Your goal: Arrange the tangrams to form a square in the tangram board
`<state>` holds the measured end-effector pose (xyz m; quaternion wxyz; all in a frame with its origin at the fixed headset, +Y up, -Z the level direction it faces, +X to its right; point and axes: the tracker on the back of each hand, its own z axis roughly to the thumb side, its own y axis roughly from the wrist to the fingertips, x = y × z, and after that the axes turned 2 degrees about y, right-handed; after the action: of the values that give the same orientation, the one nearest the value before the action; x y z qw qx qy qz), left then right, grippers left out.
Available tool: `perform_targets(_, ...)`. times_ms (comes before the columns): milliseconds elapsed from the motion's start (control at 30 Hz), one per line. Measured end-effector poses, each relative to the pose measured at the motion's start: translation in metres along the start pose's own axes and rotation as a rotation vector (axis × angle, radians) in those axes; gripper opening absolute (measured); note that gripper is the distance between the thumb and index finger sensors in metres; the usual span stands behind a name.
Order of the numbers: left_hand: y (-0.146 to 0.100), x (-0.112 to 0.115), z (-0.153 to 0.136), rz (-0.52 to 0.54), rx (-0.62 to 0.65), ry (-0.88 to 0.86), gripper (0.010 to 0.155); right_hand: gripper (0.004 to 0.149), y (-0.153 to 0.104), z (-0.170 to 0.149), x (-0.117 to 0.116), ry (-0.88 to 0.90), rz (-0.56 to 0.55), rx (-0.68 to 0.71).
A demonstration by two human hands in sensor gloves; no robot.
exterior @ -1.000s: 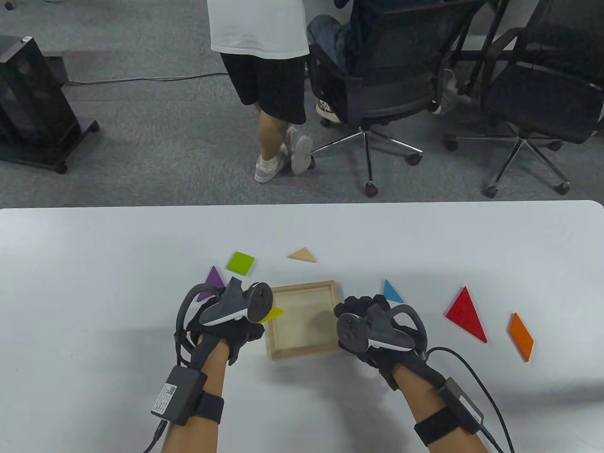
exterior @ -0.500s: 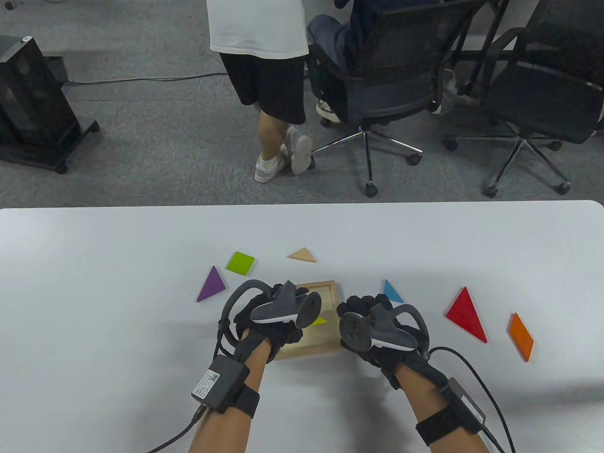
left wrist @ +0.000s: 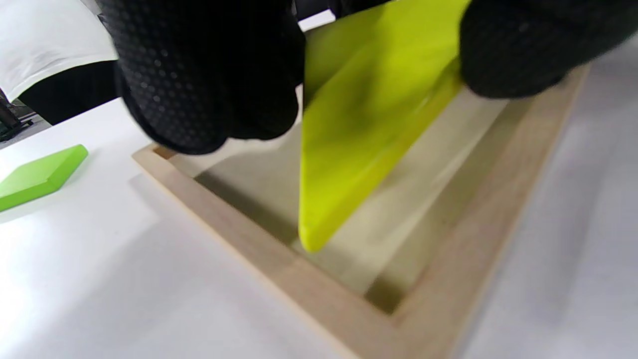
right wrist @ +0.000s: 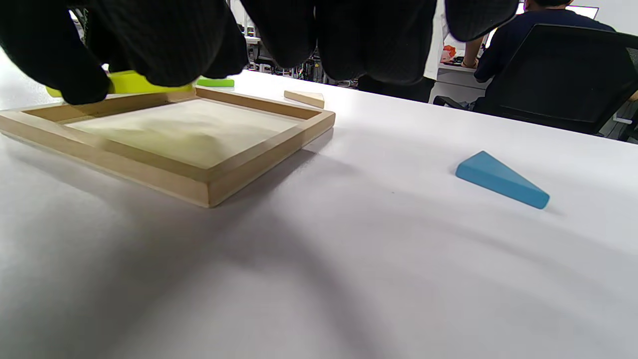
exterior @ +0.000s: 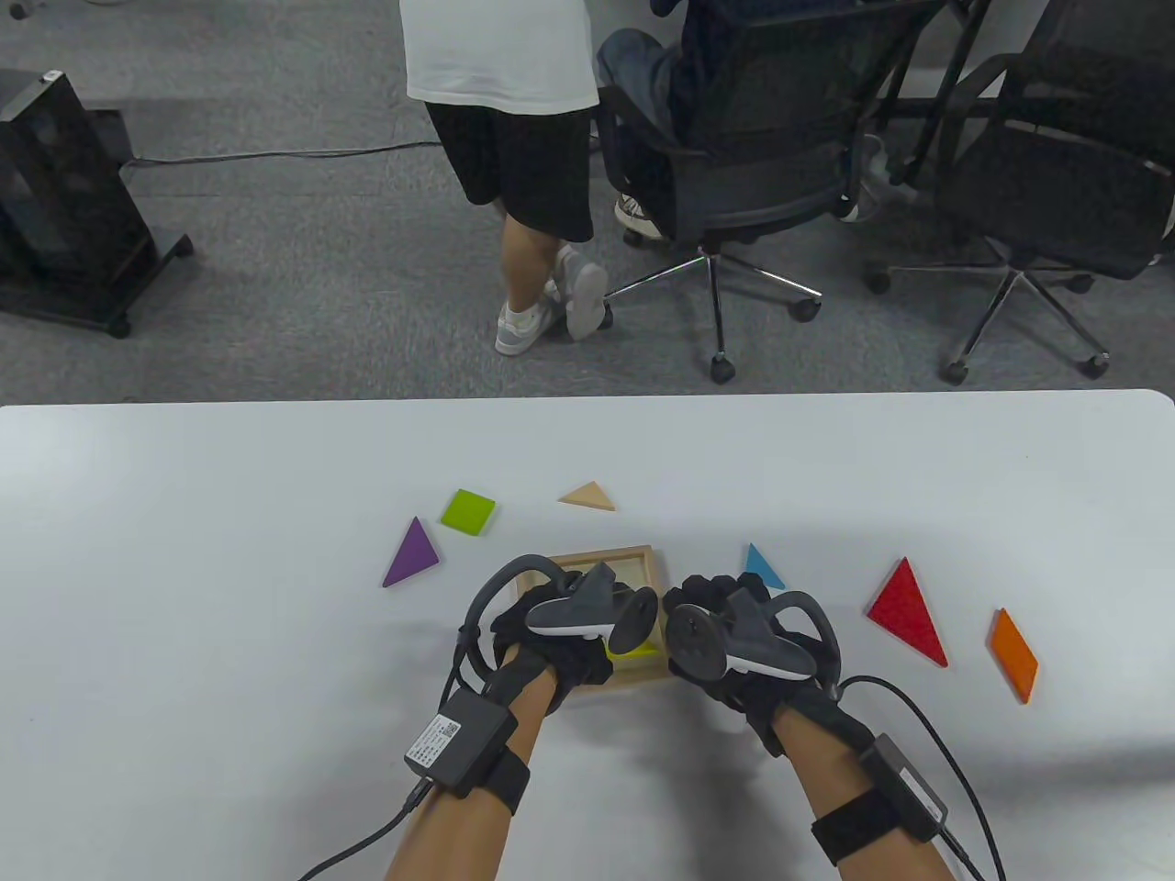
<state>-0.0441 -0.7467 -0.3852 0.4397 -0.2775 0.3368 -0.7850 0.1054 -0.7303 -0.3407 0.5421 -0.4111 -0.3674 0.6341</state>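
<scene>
The left grip (exterior: 551,642) is pinching a yellow triangle (left wrist: 359,129) between thumb and fingers (left wrist: 209,80), holding it tilted, one corner pointing down into the board (exterior: 633,556) without visibly touching its floor. The hand is hovering over the board's near left part, knuckles up, the grey tracker lying across its back. The right grip (exterior: 725,633) is sitting just beside the board's right edge, its fingers (right wrist: 164,45) curling loosely downward and holding nothing; whether they are touching the frame I cannot tell.

The board is a shallow square tray of pale wood with a raised rim and a smooth floor, lying flat on the white tabletop (exterior: 184,569). The yellow piece is glossy and flat with rounded corners. Around the board are lying a blue triangle (exterior: 761,568), a red triangle (exterior: 907,612), an orange parallelogram (exterior: 1012,655), a tan triangle (exterior: 587,496), a green square (exterior: 467,511) and a purple triangle (exterior: 411,554), all thick, flat and well apart from one another
</scene>
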Motion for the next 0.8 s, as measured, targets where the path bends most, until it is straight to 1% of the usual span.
perform_targets(133, 0.01, 0.004, 0.005, -0.056, 0.011, 0.035, 0.088, 0.072, 0.001, -0.001, -0.004, -0.01, 0.013, -0.006)
perform_targets(233, 0.015, 0.006, 0.005, -0.084, 0.019, 0.012, 0.088, 0.072, 0.002, -0.001, -0.007, -0.014, 0.023, -0.008)
perform_targets(467, 0.018, 0.01, 0.007, -0.143, 0.022, 0.018, 0.085, 0.072, 0.004, -0.003, -0.01, -0.011, 0.034, -0.016)
perform_targets(533, 0.018, 0.011, 0.007, -0.141, 0.022, 0.023, 0.084, 0.072, 0.004, -0.004, -0.012, -0.014, 0.038, -0.017)
perform_targets(567, 0.017, 0.011, 0.006, -0.136, 0.022, 0.011, 0.08, 0.072, 0.004, -0.004, -0.012, -0.016, 0.041, -0.018)
perform_targets(800, 0.013, 0.016, 0.003, -0.103, 0.021, -0.018, 0.074, 0.072, 0.006, -0.005, -0.016, -0.026, 0.06, -0.022)
